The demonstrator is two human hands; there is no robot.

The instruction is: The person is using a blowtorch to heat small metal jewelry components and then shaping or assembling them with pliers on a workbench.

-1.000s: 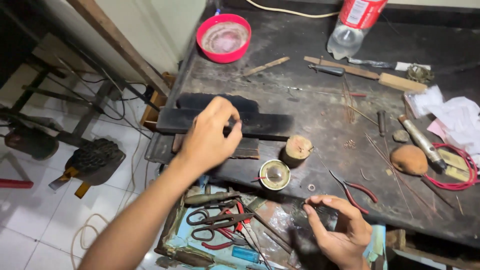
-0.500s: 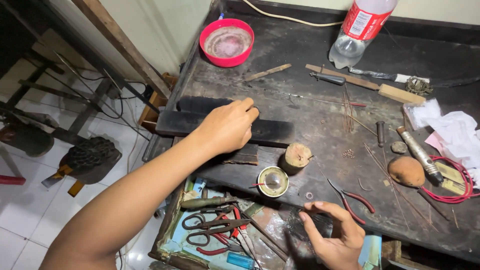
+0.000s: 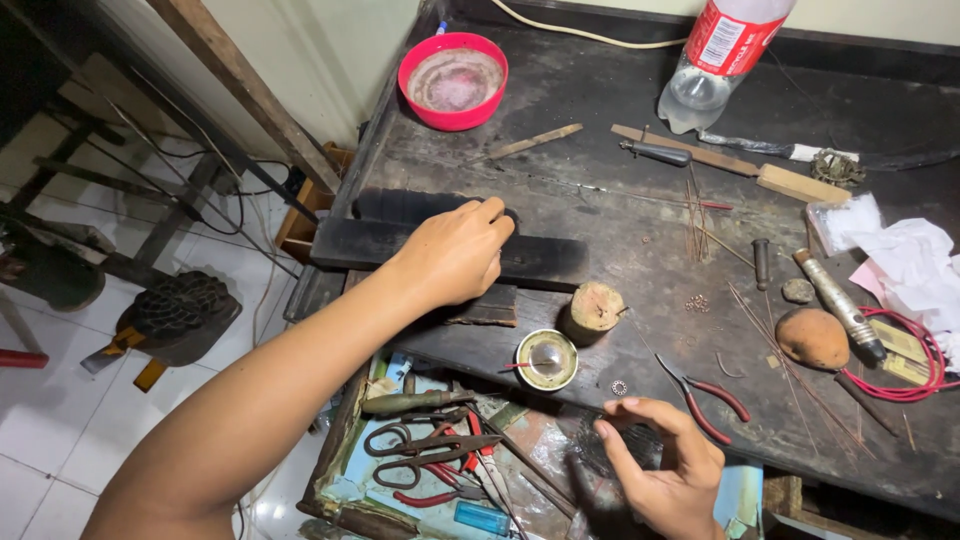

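Observation:
My left hand (image 3: 455, 250) reaches across the dark workbench (image 3: 640, 220) and lies palm down on a long charred black wooden block (image 3: 545, 262), fingertips pressed to its top. What lies under the fingers is hidden. My right hand (image 3: 665, 465) hovers at the bench's front edge above an open drawer (image 3: 400, 490), fingers curved and apart, nothing visible in them. A tiny metal ring (image 3: 618, 387) lies on the bench just above its fingertips, and red-handled pliers (image 3: 705, 395) lie close to its right.
A small round tin (image 3: 547, 358) and a wooden stump (image 3: 595, 305) stand between the hands. The drawer holds scissors (image 3: 430, 445) and other tools. Farther off are a red bowl (image 3: 452, 80), a plastic bottle (image 3: 715, 60), a brown lump (image 3: 812, 338), a red wire coil (image 3: 905, 370) and thin wires.
My left hand, raised with something dark pinched in its fingers a second ago, has lowered flat onto the black block. My right hand has opened its fingers slightly at the bench edge.

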